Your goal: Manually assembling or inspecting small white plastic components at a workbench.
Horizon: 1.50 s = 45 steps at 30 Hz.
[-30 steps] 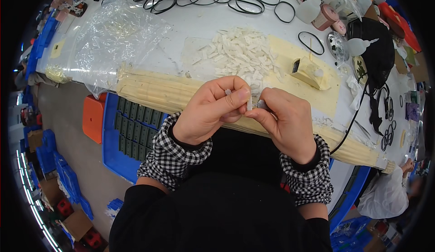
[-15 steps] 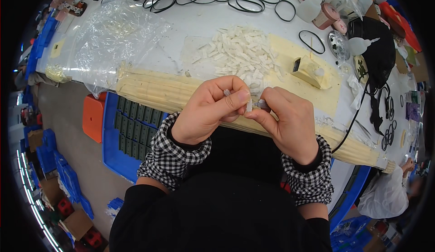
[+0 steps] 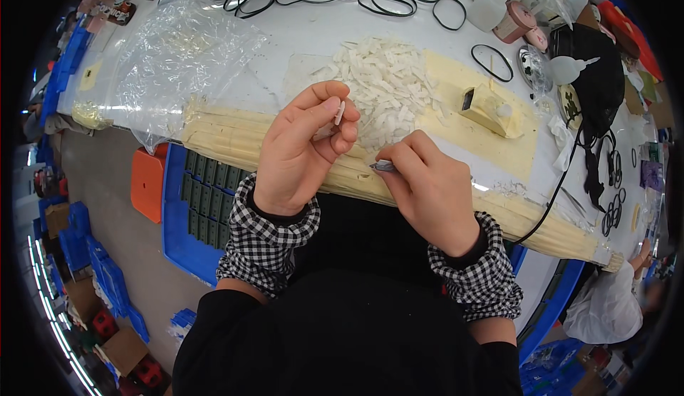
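My left hand (image 3: 298,146) is raised over the table's padded edge, its thumb and fingertips closed on a small white strip-like piece (image 3: 340,113). Lower and to the right, my right hand (image 3: 440,200) pinches a short grey metal piece, like a small blade (image 3: 383,166); its far end is hidden in the fingers. The two hands are apart. Just beyond them lies a loose heap of small white strips (image 3: 388,82), partly on a cream sheet (image 3: 516,150). Whether more pieces sit inside my left palm, I cannot make out.
A crumpled clear plastic bag (image 3: 185,61) lies left of the heap. Black rubber loops (image 3: 388,0) cover the back. To the right stand a cream taped block (image 3: 491,113), cups and a black cable (image 3: 552,200). Below the edge are a blue tray (image 3: 174,232) and an orange stool (image 3: 147,186).
My hands were together with the small white piece between them. Now they have parted: the left has moved up and left with the piece, the right slightly down and left with the blade-like piece.
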Motion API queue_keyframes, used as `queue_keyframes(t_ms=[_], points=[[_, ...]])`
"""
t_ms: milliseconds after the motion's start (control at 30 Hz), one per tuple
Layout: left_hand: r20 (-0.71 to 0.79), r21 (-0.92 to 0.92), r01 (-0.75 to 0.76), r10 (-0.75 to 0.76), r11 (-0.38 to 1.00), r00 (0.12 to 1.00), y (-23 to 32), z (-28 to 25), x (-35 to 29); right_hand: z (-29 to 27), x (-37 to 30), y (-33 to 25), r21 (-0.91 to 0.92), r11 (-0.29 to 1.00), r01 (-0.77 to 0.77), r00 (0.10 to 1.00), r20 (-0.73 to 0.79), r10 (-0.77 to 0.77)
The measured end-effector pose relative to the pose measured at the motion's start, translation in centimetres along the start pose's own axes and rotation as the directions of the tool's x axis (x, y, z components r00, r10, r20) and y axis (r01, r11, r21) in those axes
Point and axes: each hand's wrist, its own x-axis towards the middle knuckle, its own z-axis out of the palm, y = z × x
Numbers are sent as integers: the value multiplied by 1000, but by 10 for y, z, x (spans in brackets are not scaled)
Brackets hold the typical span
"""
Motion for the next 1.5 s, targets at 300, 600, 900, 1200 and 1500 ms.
queue_keyframes(t_ms=[300, 600, 900, 1200, 1500], points=[[65, 237, 70, -87, 969, 994, -10, 7, -7, -8, 4, 2, 279, 956, -92, 967, -205, 153], [191, 17, 229, -229, 973, 955, -27, 12, -8, -15, 5, -13, 394, 919, -23, 964, -235, 125], [307, 9, 324, -311, 946, 899, -22, 11, -7, -18, 3, -2, -55, 997, 46, 983, -173, -55], [333, -53, 353, -317, 934, 888, -25, 12, -7, -16, 4, -3, -78, 997, 14, 984, -176, -27], [374, -57, 326, -282, 944, 883, -25, 11, -8, -18, 3, -4, -74, 997, 16, 986, -163, -27]])
